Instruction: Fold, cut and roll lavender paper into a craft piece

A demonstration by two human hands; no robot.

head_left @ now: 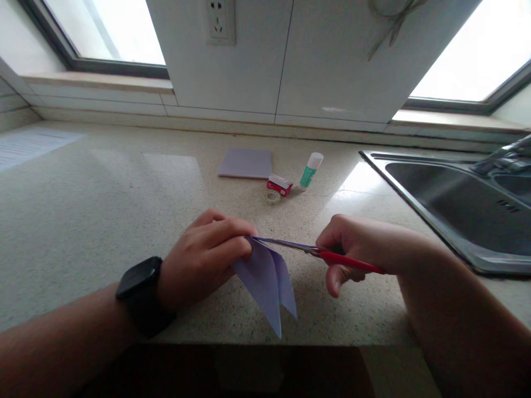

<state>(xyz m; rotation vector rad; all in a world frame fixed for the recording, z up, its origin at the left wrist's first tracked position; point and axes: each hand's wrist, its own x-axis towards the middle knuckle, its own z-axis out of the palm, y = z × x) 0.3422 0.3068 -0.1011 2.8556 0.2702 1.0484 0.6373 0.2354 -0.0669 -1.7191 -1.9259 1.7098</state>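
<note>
Folded lavender paper (261, 282) hangs from my left hand (211, 243), its fingers closed on the upper end. Two pointed flaps of the paper reach down toward the counter's front edge. My right hand (348, 249) grips red-handled scissors (352, 262). The blades point left, with their tips at the top edge of the paper beside my left fingertips. Whether the blades are fully closed I cannot tell. Part of the paper is hidden behind my left fingers.
Behind my hands on the speckled counter (103, 221) lie a stack of lavender paper (245, 162), a small red-and-white box (279, 184), a tape roll (272, 197) and an upright glue stick (311, 170). A steel sink (415, 215) is at right, a printed sheet (33, 145) far left.
</note>
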